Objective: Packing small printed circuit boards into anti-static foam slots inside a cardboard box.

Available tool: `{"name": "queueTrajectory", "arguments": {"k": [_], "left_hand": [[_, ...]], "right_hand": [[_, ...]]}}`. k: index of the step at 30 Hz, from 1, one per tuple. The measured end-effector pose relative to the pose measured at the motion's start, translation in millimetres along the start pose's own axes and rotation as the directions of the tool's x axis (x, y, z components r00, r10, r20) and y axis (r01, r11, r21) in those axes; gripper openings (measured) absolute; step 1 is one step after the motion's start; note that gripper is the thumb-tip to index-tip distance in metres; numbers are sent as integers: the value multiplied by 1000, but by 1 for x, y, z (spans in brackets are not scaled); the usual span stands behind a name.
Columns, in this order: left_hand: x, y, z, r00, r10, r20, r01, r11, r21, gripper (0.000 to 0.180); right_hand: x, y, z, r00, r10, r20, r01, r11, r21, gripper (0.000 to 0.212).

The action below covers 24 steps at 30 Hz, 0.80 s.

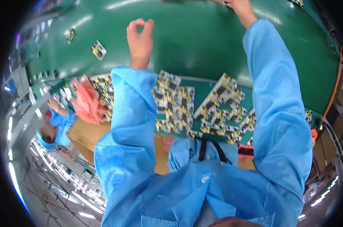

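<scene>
Over the green bench my left hand (140, 43) is raised, its thumb and fingers curled toward each other in a ring. Nothing shows between them. My right hand (242, 10) reaches to the far edge of the view, where its fingers are partly cut off. They close at a pale, flat thing (218, 1) that is too cropped to name. Many small circuit boards (179, 106) with yellow and black parts lie in rows on the near side, between my forearms. One loose circuit board (99, 50) lies left of my left hand, with another board (70, 35) farther left.
A crumpled pink plastic bag (87, 100) lies left of my left sleeve, beside more boards. Below it stands a cardboard box (88, 134). A co-worker in blue (57, 126) works at far left. An orange cable (333, 90) runs along the right bench edge.
</scene>
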State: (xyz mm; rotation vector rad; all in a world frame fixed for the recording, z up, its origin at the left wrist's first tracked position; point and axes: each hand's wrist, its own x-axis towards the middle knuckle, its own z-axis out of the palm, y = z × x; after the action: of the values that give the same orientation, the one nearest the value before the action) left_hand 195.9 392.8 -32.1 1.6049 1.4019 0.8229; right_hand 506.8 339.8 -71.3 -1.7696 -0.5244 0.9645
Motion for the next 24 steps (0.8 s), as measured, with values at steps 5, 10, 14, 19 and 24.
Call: {"name": "queueTrajectory", "arguments": {"k": [5,10,14,19,24], "left_hand": [[165,18,44,318,180,931,859,362,-363,23],[154,49,130,669,-501,549,554,828,81,22],[148,25,91,545,-274,793,732,616,-290,20],[32,76,54,572,-139,808,674,642,-366,26],[-161,67,-34,521,-116,846,754,527,-392,53]], "right_hand": [[29,-41,25,972,-40,230,-34,949,312,15],[40,-37,34,952,-34,304,-86,924,373,16],[-4,-69,41,913,-56,403,-162,859,486,20],[-103,-65,-9,828,48,558,-346,828,442,30],[-271,-17,-62,746,195,637,-408,890,204,58]]}}
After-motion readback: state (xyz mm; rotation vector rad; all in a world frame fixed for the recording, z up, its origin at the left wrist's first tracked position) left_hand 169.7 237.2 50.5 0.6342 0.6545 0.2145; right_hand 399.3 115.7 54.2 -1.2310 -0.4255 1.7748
